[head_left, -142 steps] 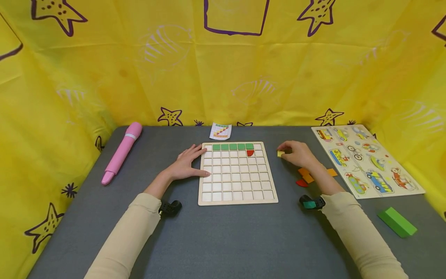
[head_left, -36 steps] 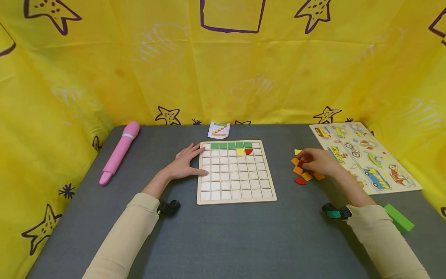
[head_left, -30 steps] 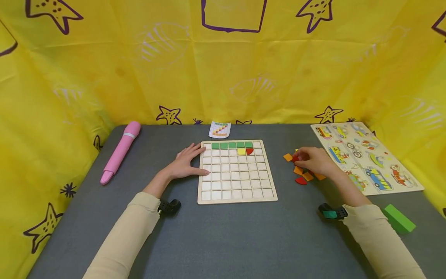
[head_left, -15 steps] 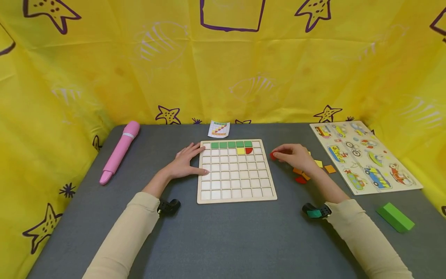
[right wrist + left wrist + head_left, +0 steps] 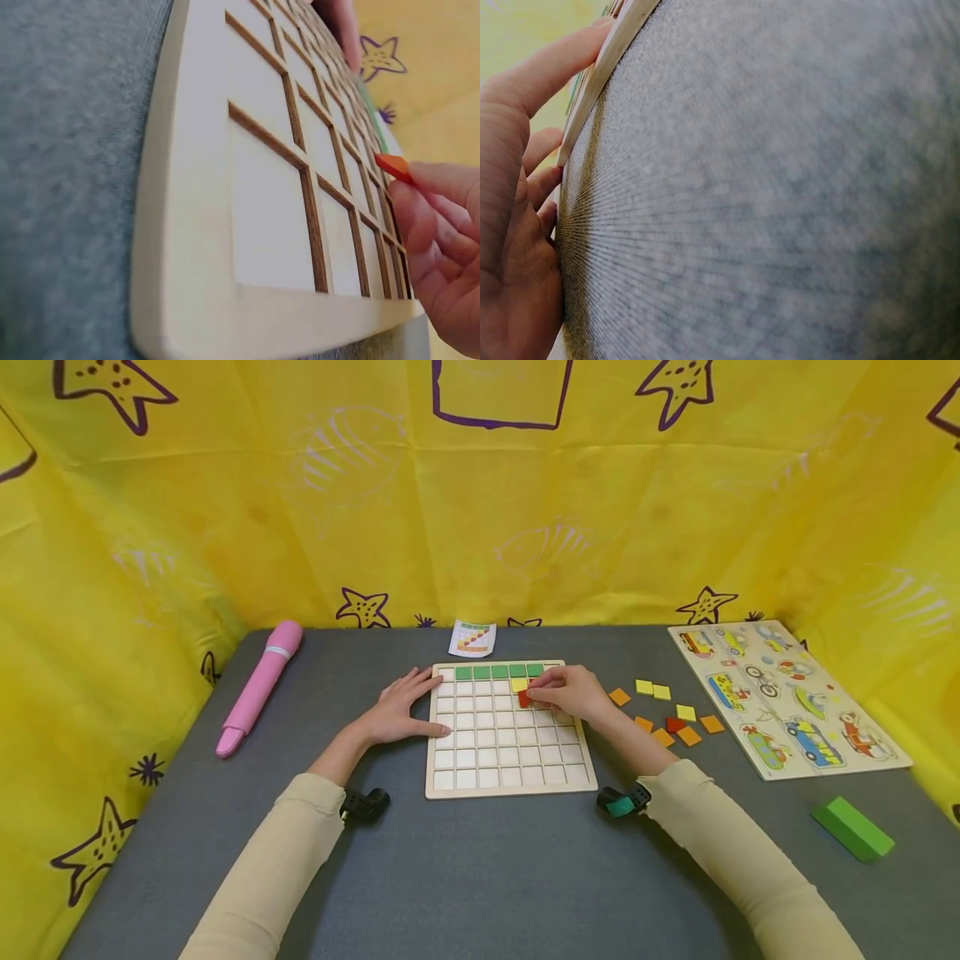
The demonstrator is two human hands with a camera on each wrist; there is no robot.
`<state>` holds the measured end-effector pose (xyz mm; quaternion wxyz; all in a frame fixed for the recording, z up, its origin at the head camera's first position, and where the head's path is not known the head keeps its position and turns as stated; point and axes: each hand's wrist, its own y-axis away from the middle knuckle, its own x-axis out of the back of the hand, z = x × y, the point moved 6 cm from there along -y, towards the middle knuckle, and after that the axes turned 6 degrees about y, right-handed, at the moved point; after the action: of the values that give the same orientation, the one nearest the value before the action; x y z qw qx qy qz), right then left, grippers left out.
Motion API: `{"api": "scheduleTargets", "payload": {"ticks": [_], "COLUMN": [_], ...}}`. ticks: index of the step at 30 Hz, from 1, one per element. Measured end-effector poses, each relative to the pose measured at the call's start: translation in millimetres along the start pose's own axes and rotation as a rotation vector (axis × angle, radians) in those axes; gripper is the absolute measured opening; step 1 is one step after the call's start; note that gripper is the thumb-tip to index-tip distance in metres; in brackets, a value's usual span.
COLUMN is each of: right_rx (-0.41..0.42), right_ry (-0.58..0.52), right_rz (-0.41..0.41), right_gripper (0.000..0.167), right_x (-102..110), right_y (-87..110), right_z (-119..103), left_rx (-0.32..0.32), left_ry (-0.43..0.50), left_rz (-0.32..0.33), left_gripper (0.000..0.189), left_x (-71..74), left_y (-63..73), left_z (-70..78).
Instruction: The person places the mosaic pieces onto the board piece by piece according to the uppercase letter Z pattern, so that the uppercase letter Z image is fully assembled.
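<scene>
A wooden grid board [image 5: 512,793] lies mid-table, its top row holding several green square tiles [image 5: 499,672]. Below them sit a yellow square tile [image 5: 519,684] and a red tile, the latter mostly covered by my right hand. My right hand [image 5: 573,693] pinches a red quarter-round tile [image 5: 523,699] between thumb and fingers, over the third row under the yellow tile. In the right wrist view that red tile [image 5: 394,166] tilts above the cells. My left hand [image 5: 397,710] rests on the board's left edge with fingers spread; the left wrist view shows the thumb [image 5: 562,64] on the rim.
Right of the board lie loose orange tiles [image 5: 689,736], yellow tiles [image 5: 685,713] and a red tile [image 5: 675,724]. A picture card [image 5: 472,639] is behind the board. A vehicle puzzle board [image 5: 795,702] and green block [image 5: 852,829] are at right, a pink stick-shaped object [image 5: 259,689] at left.
A yellow tile has joined the second row since the earliest frame. My right hand has picked a red tile from the loose pile and carried it left over the board. My left hand stays put.
</scene>
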<state>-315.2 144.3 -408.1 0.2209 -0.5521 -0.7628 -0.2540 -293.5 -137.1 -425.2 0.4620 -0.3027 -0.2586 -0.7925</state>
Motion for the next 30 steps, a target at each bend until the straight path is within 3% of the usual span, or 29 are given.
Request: {"api": "scheduleTargets", "payload": {"ticks": [4,8,15,23,30], "right_rx": [0.048,0.097,0.169,0.242,0.242], "right_ry": [0.154,0.230,0.255,0.263,0.251], "right_rz": [0.029,0.048,0.066,0.032,0.072], "right_gripper": [0.023,0.020,0.014,0.014,0.015], "right_x": [-1.3,-1.9,-5.8,-9.2,9.2], "right_y": [-3.3,-3.0,-2.6,-0.6,8.2], "right_z": [-4.0,-8.5,-13.8,-14.8,-4.0], "left_rx": [-0.002,-0.005,0.000,0.005,0.008], "left_ry": [0.000,0.001,0.005,0.000,-0.003], "left_rz": [-0.003,0.000,-0.002,-0.001,0.001], "left_gripper": [0.098,0.098,0.098,0.098,0.098], "left_x": [-0.6,0.0,0.2,-0.9,-0.5], "left_y": [-0.2,-0.1,0.3,-0.9,-0.2], "left_z": [0.5,0.7,-0.1,-1.0,-0.7]}}
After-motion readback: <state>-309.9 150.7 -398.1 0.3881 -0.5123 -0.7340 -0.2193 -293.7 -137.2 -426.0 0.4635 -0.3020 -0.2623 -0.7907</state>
